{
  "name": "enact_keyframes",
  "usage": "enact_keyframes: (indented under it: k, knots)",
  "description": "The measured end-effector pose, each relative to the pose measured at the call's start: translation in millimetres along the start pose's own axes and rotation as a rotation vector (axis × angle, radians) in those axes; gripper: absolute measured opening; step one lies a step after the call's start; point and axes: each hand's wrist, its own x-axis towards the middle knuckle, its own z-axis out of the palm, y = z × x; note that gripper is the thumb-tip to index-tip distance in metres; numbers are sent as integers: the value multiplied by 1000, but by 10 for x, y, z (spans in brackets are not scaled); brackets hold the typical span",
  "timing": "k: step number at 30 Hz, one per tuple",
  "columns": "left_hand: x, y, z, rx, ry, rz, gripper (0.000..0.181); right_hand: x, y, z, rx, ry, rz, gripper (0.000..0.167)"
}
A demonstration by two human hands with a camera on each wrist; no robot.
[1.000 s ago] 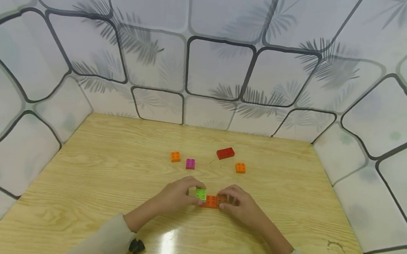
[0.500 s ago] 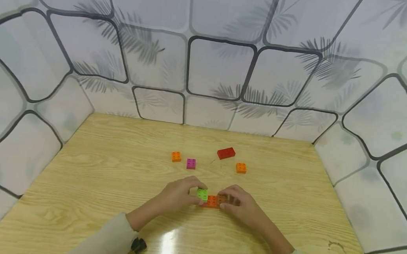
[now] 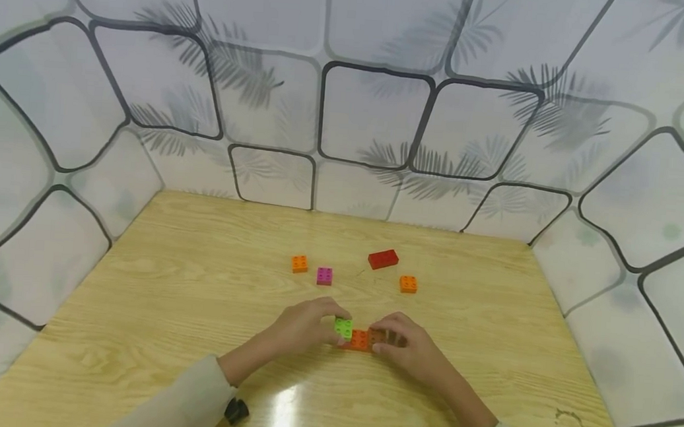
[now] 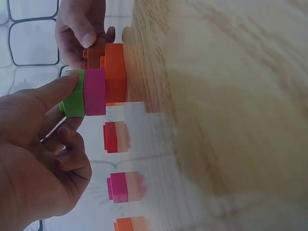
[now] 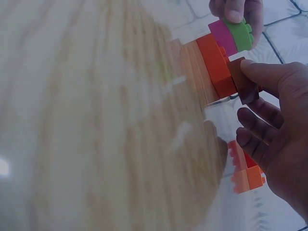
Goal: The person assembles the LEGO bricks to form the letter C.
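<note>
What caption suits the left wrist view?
Above an orange block, the left hand pinches a green block atop a magenta block; the right hand holds a brown block.

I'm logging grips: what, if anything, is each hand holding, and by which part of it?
The left hand pinches the green building brick, above a magenta brick, by opposite sides; the right hand pinches the brown building brick likewise.

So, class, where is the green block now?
In the head view, the green block is below centre, pinched by the left hand, at the left end of the long orange brick; the left wrist view shows a magenta block beneath it.
</note>
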Motion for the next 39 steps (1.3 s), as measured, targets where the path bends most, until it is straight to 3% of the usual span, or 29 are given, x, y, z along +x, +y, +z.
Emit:
enact_keyframes:
  k: [8, 17, 22, 30, 39]
  knots:
    - [-15, -35, 58, -65, -8, 11, 43, -4, 38, 31, -16, 5, 11, 34]
    - [31, -119, -14, -191, -46, 3, 47, 5, 60, 8, -11, 3, -7, 33]
    - [113, -200, -98, -210, 25, 14, 42, 11, 73, 1, -15, 4, -4, 32]
    - [314, -338, -234, -270, 162, -69, 50, 31, 65, -46, 0, 4, -19, 33]
    - [537, -422, -286, -237, 235, -101, 50, 47, 69, -97, 51, -24, 29, 35]
